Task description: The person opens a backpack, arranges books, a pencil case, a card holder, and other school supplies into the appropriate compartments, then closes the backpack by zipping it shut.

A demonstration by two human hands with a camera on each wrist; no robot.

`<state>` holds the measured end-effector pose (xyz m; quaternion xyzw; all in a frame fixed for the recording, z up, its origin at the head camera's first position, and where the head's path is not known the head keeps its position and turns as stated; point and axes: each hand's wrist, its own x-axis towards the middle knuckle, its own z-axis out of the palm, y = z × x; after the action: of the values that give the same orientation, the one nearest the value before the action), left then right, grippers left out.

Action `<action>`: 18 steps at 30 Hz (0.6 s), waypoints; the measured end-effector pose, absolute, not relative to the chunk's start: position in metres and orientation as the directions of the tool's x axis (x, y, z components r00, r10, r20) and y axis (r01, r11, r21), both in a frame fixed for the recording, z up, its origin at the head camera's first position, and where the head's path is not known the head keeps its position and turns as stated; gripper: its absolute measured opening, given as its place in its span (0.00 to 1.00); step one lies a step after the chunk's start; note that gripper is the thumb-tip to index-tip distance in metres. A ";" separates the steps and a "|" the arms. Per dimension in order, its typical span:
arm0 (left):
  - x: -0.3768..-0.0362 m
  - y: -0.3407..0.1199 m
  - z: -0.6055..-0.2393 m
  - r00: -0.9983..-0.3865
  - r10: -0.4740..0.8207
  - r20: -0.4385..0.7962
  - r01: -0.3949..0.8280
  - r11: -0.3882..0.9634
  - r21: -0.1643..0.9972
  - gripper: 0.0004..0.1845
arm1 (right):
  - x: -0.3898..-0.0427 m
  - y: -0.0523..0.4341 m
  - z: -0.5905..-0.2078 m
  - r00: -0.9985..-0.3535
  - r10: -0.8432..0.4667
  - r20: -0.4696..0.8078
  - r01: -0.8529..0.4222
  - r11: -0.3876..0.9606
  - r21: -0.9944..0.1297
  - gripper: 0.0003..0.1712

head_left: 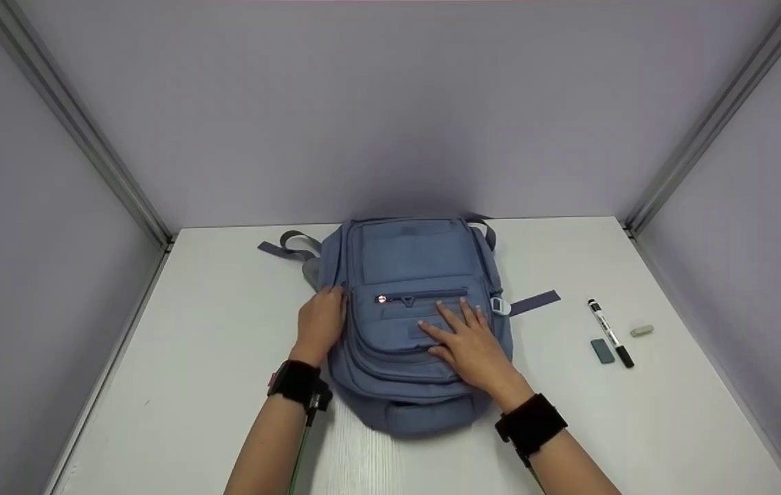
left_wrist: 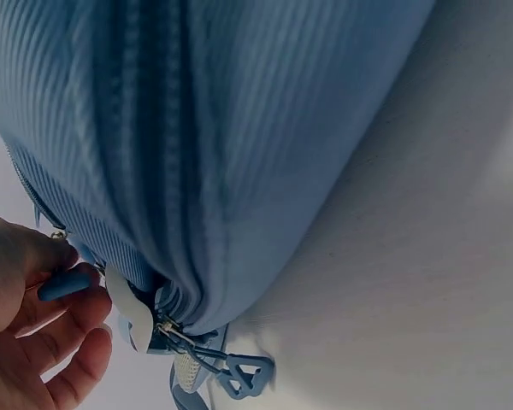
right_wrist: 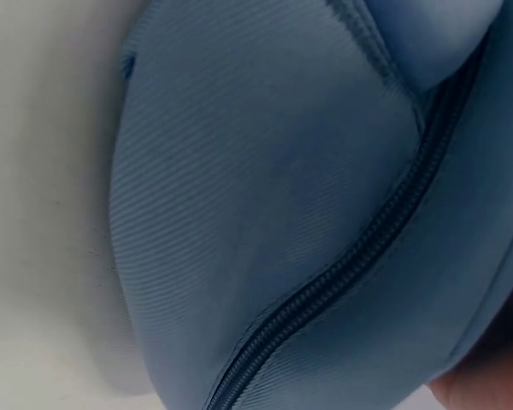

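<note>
A blue backpack (head_left: 410,258) lies on the white table with its front face up. At its left side, my left hand (head_left: 320,323) pinches a small blue zipper pull (left_wrist: 64,285) between thumb and fingers. Another zipper pull (left_wrist: 244,376), triangular with cut-outs, hangs free beside it in the left wrist view. My right hand (head_left: 471,349) rests on the front pocket with its fingers spread, below a short horizontal zipper (head_left: 425,295). A dark curved zipper (right_wrist: 359,256) runs along the bag in the right wrist view.
Right of the backpack lie a black-and-white marker (head_left: 610,333), a dark green block (head_left: 602,351) and a small pale green piece (head_left: 641,331). Loose straps (head_left: 535,302) stick out at both sides. Grey walls (head_left: 404,103) stand behind and beside the table.
</note>
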<state>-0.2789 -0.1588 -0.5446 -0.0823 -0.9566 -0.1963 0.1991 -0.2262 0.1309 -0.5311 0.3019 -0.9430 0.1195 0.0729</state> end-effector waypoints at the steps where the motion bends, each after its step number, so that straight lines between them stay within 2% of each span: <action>1: -0.280 -0.158 -0.545 -0.910 0.072 0.407 0.227 0.910 0.347 0.06 | -0.228 0.131 -0.532 -0.807 -0.553 0.206 -0.587 0.790 -0.179 0.27; 10: -0.278 -0.154 -0.542 -0.916 0.058 0.397 0.228 0.889 0.396 0.07 | -0.234 0.131 -0.537 -0.804 -0.559 0.203 -0.593 0.779 -0.203 0.27; 18: -0.270 -0.155 -0.545 -0.900 0.105 0.422 0.276 0.888 0.368 0.08 | -0.233 0.132 -0.540 -0.800 -0.560 0.216 -0.597 0.776 -0.201 0.27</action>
<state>-0.2699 -0.1552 -0.5446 -0.1003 -0.9508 -0.2148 0.1995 -0.2325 0.1324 -0.5400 0.3078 -0.9396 0.1307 0.0722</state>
